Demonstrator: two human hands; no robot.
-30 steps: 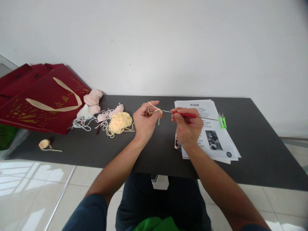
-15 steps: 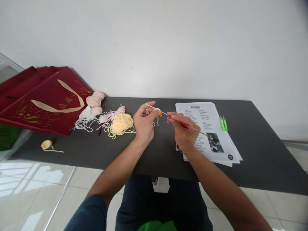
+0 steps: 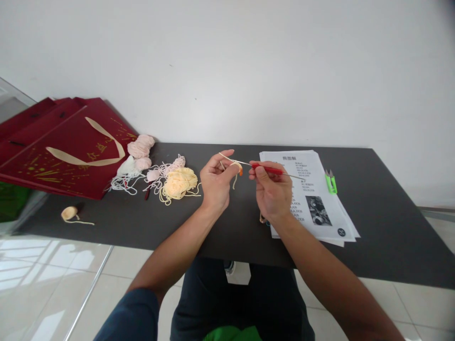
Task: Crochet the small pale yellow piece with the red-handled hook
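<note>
My left hand [image 3: 216, 182] is closed, pinching a small piece of cream crochet work [image 3: 234, 166] between thumb and fingers. Cream yarn runs over its raised index finger, and a short tail hangs below the thumb. A small orange stitch marker [image 3: 241, 171] shows at the edge of the piece. In my right hand [image 3: 272, 189] is a crochet hook [image 3: 267, 169] with a red grip and metal shafts at both ends, held between thumb and fingers. Its left shaft reaches the yarn at my left fingertips. A ball of pale yellow yarn [image 3: 177, 183] lies left of my left hand.
Pink yarn [image 3: 141, 146] and white yarn [image 3: 128, 168] lie beside dark red gift bags [image 3: 67, 151] at the left. A small cream crocheted piece [image 3: 69, 213] sits near the front left. Printed sheets [image 3: 320, 184] and green thread snips [image 3: 330, 182] are at the right.
My right hand has rolled palm-up, bringing the hook closer to level and its red grip into fuller view. My left hand has shifted slightly right with the crochet piece.
</note>
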